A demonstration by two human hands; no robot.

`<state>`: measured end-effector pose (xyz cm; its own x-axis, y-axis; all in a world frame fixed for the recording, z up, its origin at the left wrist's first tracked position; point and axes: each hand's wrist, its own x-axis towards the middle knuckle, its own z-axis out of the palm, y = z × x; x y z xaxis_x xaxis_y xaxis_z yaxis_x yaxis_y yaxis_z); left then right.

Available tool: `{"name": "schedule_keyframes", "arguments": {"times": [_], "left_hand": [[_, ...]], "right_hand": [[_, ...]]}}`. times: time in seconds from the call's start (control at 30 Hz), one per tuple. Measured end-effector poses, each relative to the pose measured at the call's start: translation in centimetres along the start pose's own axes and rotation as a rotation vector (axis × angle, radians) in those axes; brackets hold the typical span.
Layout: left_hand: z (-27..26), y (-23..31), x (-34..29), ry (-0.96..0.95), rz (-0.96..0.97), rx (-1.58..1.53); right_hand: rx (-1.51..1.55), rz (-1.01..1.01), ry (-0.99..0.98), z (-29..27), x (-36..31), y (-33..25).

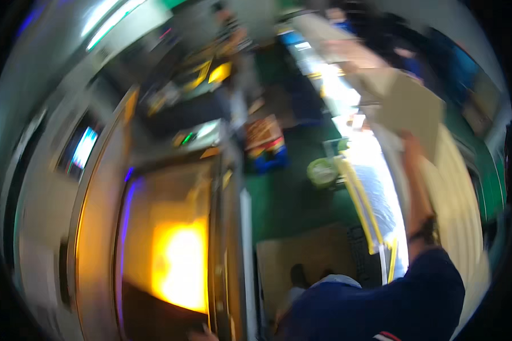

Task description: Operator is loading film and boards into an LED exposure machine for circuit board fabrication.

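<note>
The right hand (pixel 411 146) is by a cardboard box (pixel 412 108). The left hand (pixel 203 335) is near a glowing machine (pixel 182 261). I can't tell if the fingers hold anything.

tan cardboard flap (pixel 415 108), navy-blue sleeve (pixel 381 307), green floor (pixel 284 207), yellow-orange glowing window (pixel 182 261), yellow edging (pixel 360 202)

The tan cardboard (pixel 412 108) looks matt and quite smooth, like stiff paper. The dark blue sleeve (pixel 381 304) seems to be of soft, dull cloth. The machine window (pixel 148 213) appears glossy; whether it is glass or plastic, one cannot tell. The yellow strip (pixel 361 203) resembles smooth plastic, and the green floor (pixel 279 210) looks smooth.
</note>
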<state>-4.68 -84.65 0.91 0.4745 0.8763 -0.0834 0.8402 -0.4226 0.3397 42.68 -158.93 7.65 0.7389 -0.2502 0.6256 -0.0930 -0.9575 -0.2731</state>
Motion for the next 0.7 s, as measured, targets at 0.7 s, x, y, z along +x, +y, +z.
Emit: {"name": "schedule_keyframes", "arguments": {"times": [0.7], "left_hand": [[-3.4,-20.6,0.2,0.160,0.396,0.277]], "right_hand": [[0.411,-0.528,0.132,-1.2,-8.0,-25.0]]}}
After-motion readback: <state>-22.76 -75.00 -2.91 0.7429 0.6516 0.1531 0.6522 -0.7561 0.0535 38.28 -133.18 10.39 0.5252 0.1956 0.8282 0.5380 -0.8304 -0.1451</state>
